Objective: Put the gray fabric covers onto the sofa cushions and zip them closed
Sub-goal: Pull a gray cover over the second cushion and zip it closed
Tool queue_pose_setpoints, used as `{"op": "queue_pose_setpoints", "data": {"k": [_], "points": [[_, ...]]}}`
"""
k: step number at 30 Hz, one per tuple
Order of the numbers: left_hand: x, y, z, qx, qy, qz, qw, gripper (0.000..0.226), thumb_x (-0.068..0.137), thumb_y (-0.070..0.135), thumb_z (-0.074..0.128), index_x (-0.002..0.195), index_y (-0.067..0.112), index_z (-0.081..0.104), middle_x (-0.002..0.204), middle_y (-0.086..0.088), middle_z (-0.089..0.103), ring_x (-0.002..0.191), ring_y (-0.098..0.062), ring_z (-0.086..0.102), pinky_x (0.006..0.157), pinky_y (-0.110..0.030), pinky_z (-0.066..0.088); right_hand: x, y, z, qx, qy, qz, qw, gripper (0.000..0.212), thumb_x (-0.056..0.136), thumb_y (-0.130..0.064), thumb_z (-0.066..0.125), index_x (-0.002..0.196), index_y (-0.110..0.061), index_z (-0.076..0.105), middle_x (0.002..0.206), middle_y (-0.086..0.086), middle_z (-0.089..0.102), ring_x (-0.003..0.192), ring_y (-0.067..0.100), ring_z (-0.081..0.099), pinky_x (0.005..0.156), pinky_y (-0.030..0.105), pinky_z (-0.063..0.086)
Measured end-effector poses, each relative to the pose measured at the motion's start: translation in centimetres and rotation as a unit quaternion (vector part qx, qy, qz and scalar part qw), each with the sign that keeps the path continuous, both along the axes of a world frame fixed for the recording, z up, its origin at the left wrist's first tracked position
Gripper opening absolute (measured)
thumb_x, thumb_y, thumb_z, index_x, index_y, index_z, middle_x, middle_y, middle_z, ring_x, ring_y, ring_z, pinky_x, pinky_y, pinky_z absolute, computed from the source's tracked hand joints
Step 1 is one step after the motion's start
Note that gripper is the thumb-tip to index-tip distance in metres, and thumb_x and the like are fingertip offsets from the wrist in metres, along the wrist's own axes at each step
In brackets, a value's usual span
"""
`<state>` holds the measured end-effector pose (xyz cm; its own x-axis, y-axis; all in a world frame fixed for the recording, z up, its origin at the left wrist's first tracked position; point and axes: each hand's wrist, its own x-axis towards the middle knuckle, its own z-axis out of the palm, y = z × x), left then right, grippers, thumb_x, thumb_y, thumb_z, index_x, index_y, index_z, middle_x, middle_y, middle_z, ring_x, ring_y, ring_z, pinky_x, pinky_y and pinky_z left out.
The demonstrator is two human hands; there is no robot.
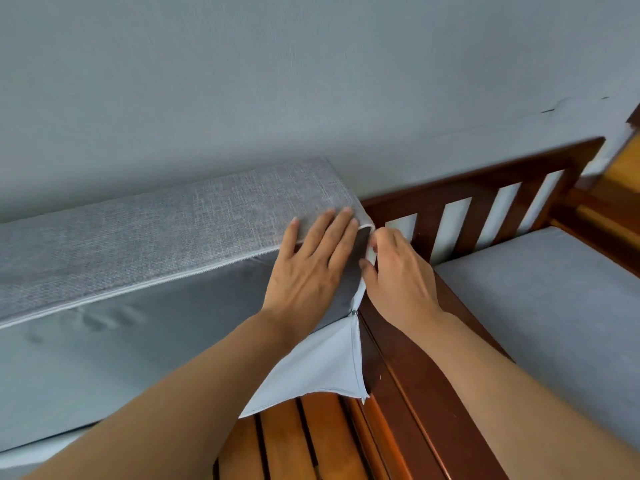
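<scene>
Two hands are in view: the left hand [311,268] and the right hand [398,271]. Two cushions show: one stood on edge in a gray fabric cover [156,244], and one seat cushion [554,306] lying flat on the right. One zipper slider [354,312] sits on the cover's open corner. Five backrest slats [479,220] can be counted in the wooden sofa frame, and about three seat slats [311,441] below.

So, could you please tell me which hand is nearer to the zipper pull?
Right. The right hand pinches the cover's edge just above the zipper pull; the left hand lies flat on the cushion, further left.
</scene>
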<state>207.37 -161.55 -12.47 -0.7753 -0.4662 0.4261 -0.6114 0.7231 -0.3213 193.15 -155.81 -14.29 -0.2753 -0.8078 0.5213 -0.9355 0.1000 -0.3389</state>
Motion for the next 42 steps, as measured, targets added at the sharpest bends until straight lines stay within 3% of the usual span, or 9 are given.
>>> {"op": "queue_pose_setpoints", "data": {"k": [3, 8, 12, 15, 19, 26, 31, 37, 42], "points": [[1.1, 0.1, -1.8, -0.037, -0.063, -0.053, 0.996, 0.058, 0.091, 0.007, 0.010, 0.145, 0.007, 0.032, 0.156, -0.009, 0.022, 0.144, -0.028, 0.015, 0.114, -0.047, 0.007, -0.3, 0.9, -2.7, 0.045, -0.068, -0.009, 0.997, 0.017, 0.089, -0.020, 0.060, 0.101, -0.011, 0.052, 0.101, 0.002, 0.054, 0.090, 0.018, 0.055, 0.064, 0.024, 0.036], [2.3, -0.1, -6.0, -0.043, -0.150, -0.087, 0.984, 0.058, 0.087, 0.014, 0.038, 0.144, 0.007, 0.033, 0.153, -0.009, 0.030, 0.143, -0.025, 0.017, 0.118, -0.043, 0.010, -1.4, 1.0, -8.0, 0.088, -0.180, -0.025, 0.979, 0.006, 0.090, -0.015, 0.060, 0.094, -0.014, 0.063, 0.095, 0.000, 0.062, 0.088, 0.017, 0.061, 0.069, 0.027, 0.049], [1.8, 0.5, -8.6, -0.028, -0.118, -0.076, 0.990, 0.059, 0.081, 0.008, 0.033, 0.138, 0.009, 0.046, 0.146, -0.008, 0.044, 0.139, -0.025, 0.033, 0.114, -0.043, 0.020, -1.7, -0.3, -12.7, 0.175, -0.263, -0.020, 0.948, 0.019, 0.090, -0.021, 0.059, 0.107, -0.014, 0.062, 0.106, -0.001, 0.065, 0.099, 0.017, 0.061, 0.082, 0.030, 0.051], [1.4, 0.8, -10.2, 0.002, -0.065, -0.056, 0.996, 0.059, 0.082, 0.005, 0.024, 0.134, 0.008, 0.051, 0.142, -0.008, 0.047, 0.137, -0.025, 0.030, 0.116, -0.043, 0.013, -1.0, -1.5, -15.1, 0.220, -0.334, -0.015, 0.916, 0.013, 0.087, -0.020, 0.056, 0.094, -0.010, 0.061, 0.090, 0.001, 0.064, 0.085, 0.016, 0.059, 0.068, 0.023, 0.045], [1.4, 1.0, -10.8, 0.013, -0.045, -0.042, 0.998, 0.060, 0.075, 0.002, 0.040, 0.133, 0.008, 0.053, 0.141, -0.008, 0.049, 0.136, -0.024, 0.029, 0.113, -0.042, 0.014, 0.2, -1.5, -16.8, 0.248, -0.504, 0.015, 0.827, 0.012, 0.081, -0.011, 0.059, 0.072, -0.005, 0.062, 0.064, 0.000, 0.056, 0.063, 0.013, 0.052, 0.058, 0.021, 0.038], [1.0, 1.5, -9.0, 0.053, 0.004, -0.045, 0.998, 0.056, 0.066, -0.007, 0.051, 0.118, 0.010, 0.063, 0.123, -0.004, 0.062, 0.122, -0.021, 0.043, 0.107, -0.032, 0.024, -0.4, -0.2, -13.5, 0.259, -0.695, 0.060, 0.668, 0.020, 0.088, -0.011, 0.064, 0.103, 0.001, 0.067, 0.106, 0.016, 0.069, 0.098, 0.027, 0.065, 0.092, 0.037, 0.048], [0.7, 2.3, -5.3, 0.134, 0.085, -0.027, 0.987, 0.049, 0.065, -0.006, 0.059, 0.109, 0.015, 0.063, 0.100, 0.002, 0.069, 0.081, -0.021, 0.065, 0.061, -0.023, 0.046, -1.3, 0.8, -8.0, 0.261, -0.745, 0.081, 0.609, 0.021, 0.086, -0.018, 0.066, 0.099, -0.002, 0.069, 0.096, 0.016, 0.072, 0.087, 0.027, 0.070, 0.075, 0.033, 0.055], [0.1, 3.0, -1.3, 0.176, 0.130, 0.002, 0.976, 0.027, 0.090, 0.033, 0.042, 0.113, 0.023, 0.053, 0.104, 0.008, 0.065, 0.079, -0.021, 0.064, 0.053, -0.027, 0.041, -2.3, 0.0, -2.4, 0.219, -0.845, 0.114, 0.475, 0.024, 0.092, -0.023, 0.057, 0.102, -0.003, 0.064, 0.085, 0.014, 0.071, 0.076, 0.025, 0.070, 0.074, 0.036, 0.057], [-0.8, 4.1, 0.7, 0.120, 0.146, 0.004, 0.982, 0.055, 0.080, 0.072, 0.035, 0.091, 0.019, 0.045, 0.076, 0.010, 0.061, 0.042, -0.010, 0.043, 0.039, -0.013, 0.013, -2.6, -0.6, 0.0, 0.209, -0.841, 0.091, 0.491, 0.019, 0.093, -0.020, 0.055, 0.086, -0.003, 0.062, 0.069, 0.010, 0.069, 0.060, 0.021, 0.069, 0.056, 0.030, 0.058]]}}
